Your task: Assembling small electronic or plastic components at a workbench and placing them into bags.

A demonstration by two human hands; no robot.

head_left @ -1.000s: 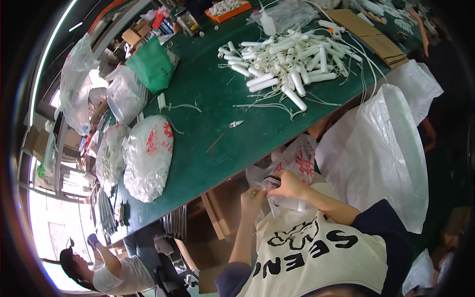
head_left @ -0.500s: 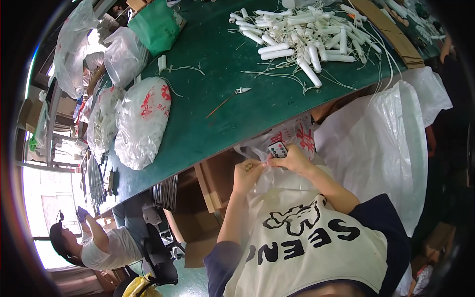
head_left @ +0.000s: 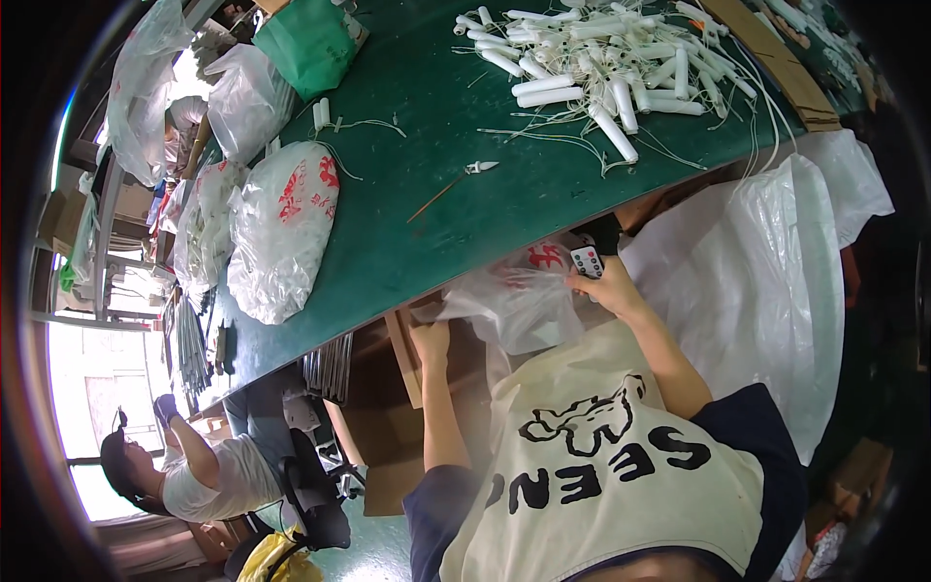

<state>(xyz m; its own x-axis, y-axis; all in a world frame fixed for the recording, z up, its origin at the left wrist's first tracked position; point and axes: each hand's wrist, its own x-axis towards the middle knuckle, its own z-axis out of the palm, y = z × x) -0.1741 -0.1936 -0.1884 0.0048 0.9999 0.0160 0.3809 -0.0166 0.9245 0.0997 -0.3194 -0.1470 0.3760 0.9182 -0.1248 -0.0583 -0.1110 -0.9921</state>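
Observation:
A clear plastic bag [head_left: 524,312] with red print stretches between my hands, below the table's front edge. My left hand [head_left: 430,339] is closed on the bag's left side, next to a cardboard box [head_left: 400,354]. Over on the right, my right hand [head_left: 611,288] is closed round a small white remote control [head_left: 587,260], its button side showing. The bag's right side runs up to the fingers of that hand. Part of the remote is hidden by my fingers. A second dark item just behind it is too small to make out.
On the green table [head_left: 388,252] lies a heap of white cylinders with thin wires [head_left: 621,68]. A pointed tool [head_left: 451,189] lies nearer. Filled plastic bags [head_left: 281,233] stand at left, white sheeting [head_left: 747,281] hangs at right. Another person [head_left: 208,470] sits at lower left.
My hands were together at the bag; now they are apart, the left moved left and the right moved right and up. The bag is spread wider between them. The remote stays in my right hand.

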